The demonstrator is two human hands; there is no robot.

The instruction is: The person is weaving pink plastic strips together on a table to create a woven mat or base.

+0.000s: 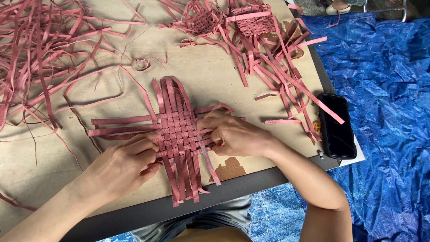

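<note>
Presently, head view, the only one supplied. A woven mat (pixel 179 132) of pink plastic strips lies flat on the worktop (pixel 210 74), directly under both sets of fingers. The left hand (pixel 123 163) rests on the mat's left side, fingers pressed flat across the weave and the loose horizontal strips, pinning rather than gripping. The right hand (pixel 235 134) sits at the mat's right edge, fingers curled tight and pinching a strip end (pixel 219 107) that leads out of the weave.

Handling, as judged: the mat looks light, thin and springy; the strips appear smooth and likely to slide out of place, so the weave would loosen if lifted by one loose end. The woven centre is the sound place to hold; the free ends fanning beyond the fingertips are not.

Edges and room: the near edge of the worktop runs just below the left wrist, and the lower strip ends reach close to it. Beyond the right-hand fingers, near the worktop's right edge, lies a black phone (pixel 338 127). Further beyond the fingertips are two part-woven baskets (pixel 201 18) trailing strips, and left of the left fingers a heap of loose strips (pixel 40 49). Bare board remains between the mat and those baskets. A blue tarpaulin (pixel 385 89) covers the floor.
</note>
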